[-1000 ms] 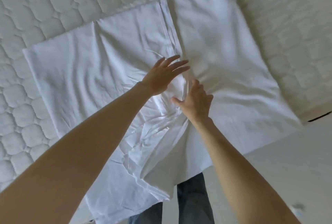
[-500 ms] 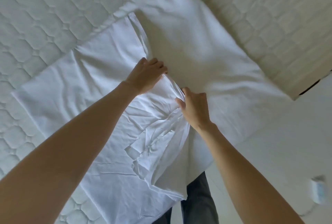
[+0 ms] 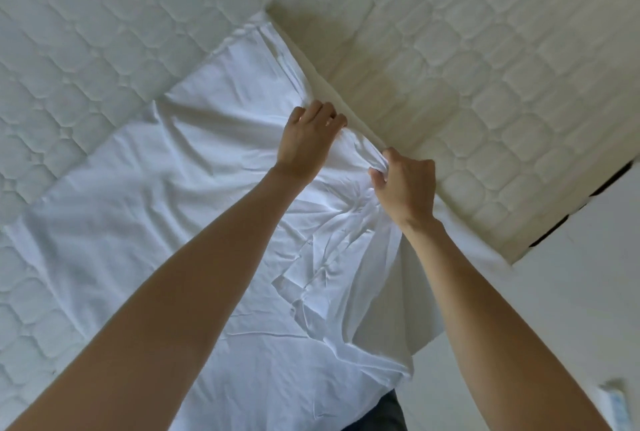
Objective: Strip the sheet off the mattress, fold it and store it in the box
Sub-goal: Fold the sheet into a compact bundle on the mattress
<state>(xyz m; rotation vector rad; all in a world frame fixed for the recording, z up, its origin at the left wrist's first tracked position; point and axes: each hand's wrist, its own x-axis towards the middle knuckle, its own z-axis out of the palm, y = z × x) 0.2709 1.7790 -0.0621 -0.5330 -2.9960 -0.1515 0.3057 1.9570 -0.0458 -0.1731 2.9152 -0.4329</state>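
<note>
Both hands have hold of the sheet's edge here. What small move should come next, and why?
Probably carry the gripped edge leftward over the sheet to finish the fold: the left hand and right hand both pinch that edge, lifted off the mattress.
</note>
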